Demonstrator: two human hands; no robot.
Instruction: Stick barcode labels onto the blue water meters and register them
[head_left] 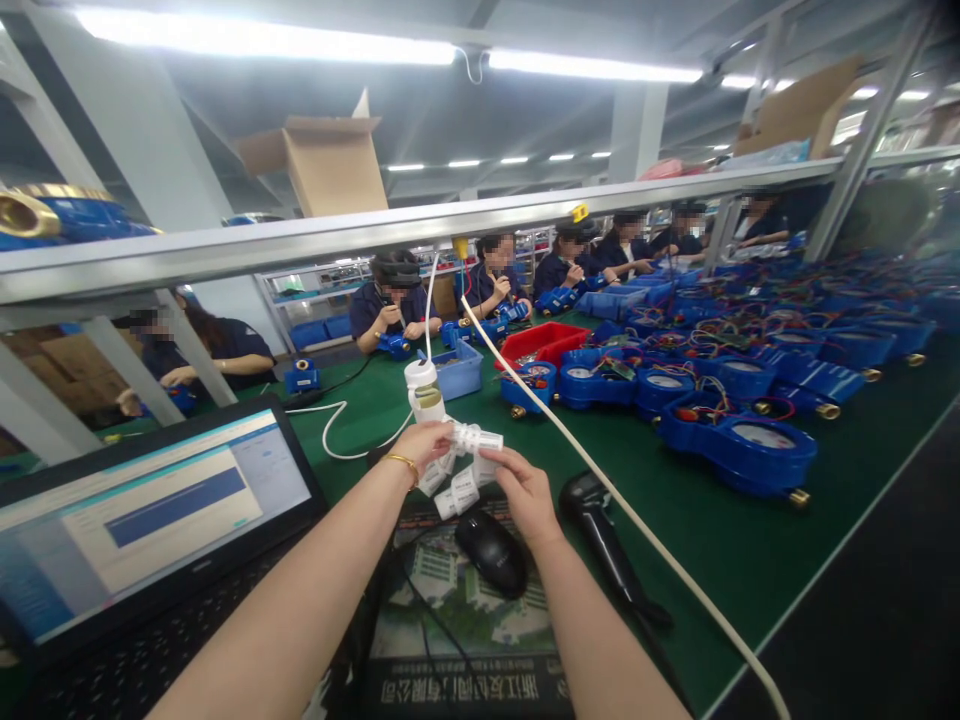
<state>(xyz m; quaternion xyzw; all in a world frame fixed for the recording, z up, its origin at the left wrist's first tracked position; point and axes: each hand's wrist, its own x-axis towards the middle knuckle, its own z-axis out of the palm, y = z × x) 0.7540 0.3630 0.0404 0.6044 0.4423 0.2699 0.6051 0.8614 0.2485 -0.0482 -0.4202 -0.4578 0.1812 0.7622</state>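
White labelled parts [463, 462] in both hands, above the mouse [491, 551].

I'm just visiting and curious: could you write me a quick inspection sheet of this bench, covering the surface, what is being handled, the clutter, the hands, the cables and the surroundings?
Surface: green bench mat, long and shared.
Job's things: a bunch of white labelled tags held between both hands.
Clutter: black mouse on a printed mouse pad, black handheld scanner, open laptop, white bottle, rows of blue meters, red tray, blue bin.
Hands: left hand and right hand both pinch the tags; the left wrist wears a bracelet.
Cables: white hose runs diagonally across the mat; coloured wires on the meters.
Surroundings: seated co-workers opposite, overhead shelf with a cardboard box.
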